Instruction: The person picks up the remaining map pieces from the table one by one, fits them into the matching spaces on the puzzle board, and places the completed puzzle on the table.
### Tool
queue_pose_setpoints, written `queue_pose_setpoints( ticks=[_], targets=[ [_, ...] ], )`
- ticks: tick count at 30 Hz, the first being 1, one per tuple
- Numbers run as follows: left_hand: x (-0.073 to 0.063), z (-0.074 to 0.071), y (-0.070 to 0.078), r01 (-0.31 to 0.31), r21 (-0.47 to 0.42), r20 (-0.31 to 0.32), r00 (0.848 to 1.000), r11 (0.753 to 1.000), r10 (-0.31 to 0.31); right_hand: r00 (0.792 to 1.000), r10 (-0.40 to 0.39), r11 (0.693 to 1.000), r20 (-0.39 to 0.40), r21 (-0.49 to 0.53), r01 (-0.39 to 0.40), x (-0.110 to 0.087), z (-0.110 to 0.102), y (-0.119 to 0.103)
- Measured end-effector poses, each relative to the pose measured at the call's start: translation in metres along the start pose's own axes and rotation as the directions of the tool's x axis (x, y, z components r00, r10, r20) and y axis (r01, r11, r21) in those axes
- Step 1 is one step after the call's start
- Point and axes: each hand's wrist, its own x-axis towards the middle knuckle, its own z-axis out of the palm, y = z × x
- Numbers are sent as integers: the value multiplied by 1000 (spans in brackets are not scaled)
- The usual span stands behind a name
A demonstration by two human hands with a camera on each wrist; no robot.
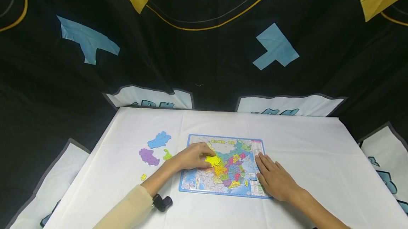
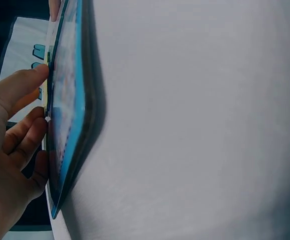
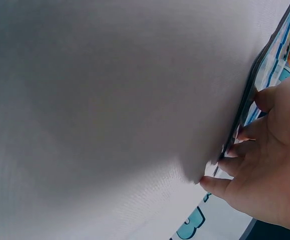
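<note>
Puzzle board (image 1: 223,165) lies flat at lower centre of the tabletop (image 1: 318,151). Left hand (image 1: 192,156) pinches a yellow piece (image 1: 212,160) over the map's middle. Right hand (image 1: 275,179) rests flat, fingers straight, on the board's right edge. Judgement: piece is thin, light, fairly stiff; take hold by its edges. Loose pieces (image 1: 154,149) lie left of the board.

The blue-bordered rectangular map puzzle board (image 1: 223,167) shows yellow, orange, green, pink and purple regions. Left of it on the white tablecloth (image 1: 318,151) lie loose pieces: one light blue (image 1: 159,139), one purple (image 1: 148,156), one yellow-green (image 1: 167,155).
</note>
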Motion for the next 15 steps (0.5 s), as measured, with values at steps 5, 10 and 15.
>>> queue_pose_setpoints(
  ticks=[5,10,15],
  targets=[
    [0,2,-1,-47,-32,4,999,998,47,1000,2,1000,1,0,-2,0,1,0],
    [0,2,-1,-64,-27,27,998,998,65,1000,-4,1000,5,5,4,0,2,1],
    [1,1,0,-71,-6,38,997,997,71,1000,-4,1000,2,1,4,0,1,0]
  ],
)
